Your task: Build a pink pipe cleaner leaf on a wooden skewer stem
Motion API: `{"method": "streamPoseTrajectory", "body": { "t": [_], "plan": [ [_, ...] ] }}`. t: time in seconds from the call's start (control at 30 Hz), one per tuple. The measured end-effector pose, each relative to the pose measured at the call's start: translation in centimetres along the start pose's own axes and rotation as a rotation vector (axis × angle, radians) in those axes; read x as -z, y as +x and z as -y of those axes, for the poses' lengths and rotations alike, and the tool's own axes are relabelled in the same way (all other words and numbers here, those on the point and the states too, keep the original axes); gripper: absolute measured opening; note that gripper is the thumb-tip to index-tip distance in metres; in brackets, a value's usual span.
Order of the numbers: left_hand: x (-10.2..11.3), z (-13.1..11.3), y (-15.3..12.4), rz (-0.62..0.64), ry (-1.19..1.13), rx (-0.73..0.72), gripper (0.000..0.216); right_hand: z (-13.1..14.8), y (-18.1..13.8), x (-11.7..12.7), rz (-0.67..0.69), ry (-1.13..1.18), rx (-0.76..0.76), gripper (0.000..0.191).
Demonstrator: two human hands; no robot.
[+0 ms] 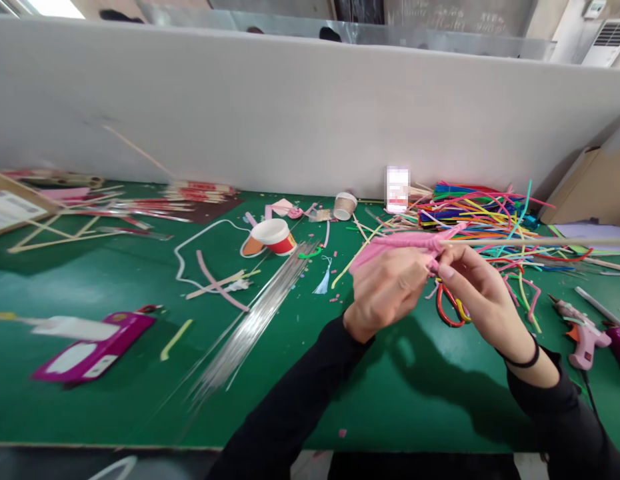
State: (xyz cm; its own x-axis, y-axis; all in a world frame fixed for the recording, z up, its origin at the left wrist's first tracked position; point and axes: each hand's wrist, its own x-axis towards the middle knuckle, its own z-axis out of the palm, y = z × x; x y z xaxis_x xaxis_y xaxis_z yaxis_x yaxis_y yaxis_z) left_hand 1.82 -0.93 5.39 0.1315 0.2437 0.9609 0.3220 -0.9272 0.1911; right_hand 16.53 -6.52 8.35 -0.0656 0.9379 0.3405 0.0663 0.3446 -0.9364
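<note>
A pink craft piece (383,248), soft-looking and sheet-like, is held up above the green table, attached to or lying along a thin pale stick (535,241) that runs off to the right. My left hand (387,290) is closed on the pink piece and hides much of it. Thumb and forefinger of my right hand (477,290) pinch a small pink end beside the left fingertips. Below and between the hands lie scissors (446,310) with red and yellow handles, partly covered by the right hand.
Colourful pipe cleaners (465,213) lie heaped behind the hands. Left are thin metal wires (260,327), a paper cup (273,235) and a purple-and-white packet (97,347). A pink glue gun (583,333) rests at right. A phone (397,190) leans on the white partition (290,113).
</note>
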Motion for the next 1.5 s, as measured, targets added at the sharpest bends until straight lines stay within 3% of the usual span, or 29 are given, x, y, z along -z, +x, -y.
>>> {"method": "streamPoseTrajectory", "body": {
  "t": [0.07,0.17,0.23,0.3,0.5,0.7,1.0,1.23,1.5],
  "plan": [
    [-0.1,-0.4,0.4,-0.026,-0.068,0.206,0.018,-0.1,0.3,0.2,-0.022,-0.096,0.062,0.021],
    [-0.4,-0.4,0.9,-0.114,-0.255,0.400,0.041,-0.3,0.8,1.0,-0.189,-0.413,0.216,0.014],
    [-0.5,-0.1,1.2,-0.082,-0.354,0.500,0.047,-0.5,1.1,1.6,-0.312,-0.649,0.322,0.014],
    [-0.5,0.1,1.4,-0.024,-0.418,0.582,0.045,-0.5,1.3,2.1,-0.342,-0.772,0.357,0.018],
    [-0.2,0.2,1.7,0.090,-0.459,0.696,0.048,-0.4,1.5,2.7,-0.151,-0.632,0.113,0.020],
    [-0.3,0.5,1.7,0.218,-0.541,0.755,0.055,-0.9,2.2,3.2,-0.038,-0.512,0.022,0.019],
    [-0.8,0.8,1.2,0.218,-0.579,0.854,0.049,-2.1,2.4,3.0,-0.135,-0.664,0.046,0.015],
    [-0.5,0.5,1.8,0.186,-0.549,0.880,0.047,-2.2,2.2,2.6,-0.107,-0.675,0.080,0.012],
    [-1.0,1.0,1.4,0.141,-0.638,1.076,0.051,-3.0,2.1,2.0,-0.232,-0.785,0.137,0.016]
  ]
}}
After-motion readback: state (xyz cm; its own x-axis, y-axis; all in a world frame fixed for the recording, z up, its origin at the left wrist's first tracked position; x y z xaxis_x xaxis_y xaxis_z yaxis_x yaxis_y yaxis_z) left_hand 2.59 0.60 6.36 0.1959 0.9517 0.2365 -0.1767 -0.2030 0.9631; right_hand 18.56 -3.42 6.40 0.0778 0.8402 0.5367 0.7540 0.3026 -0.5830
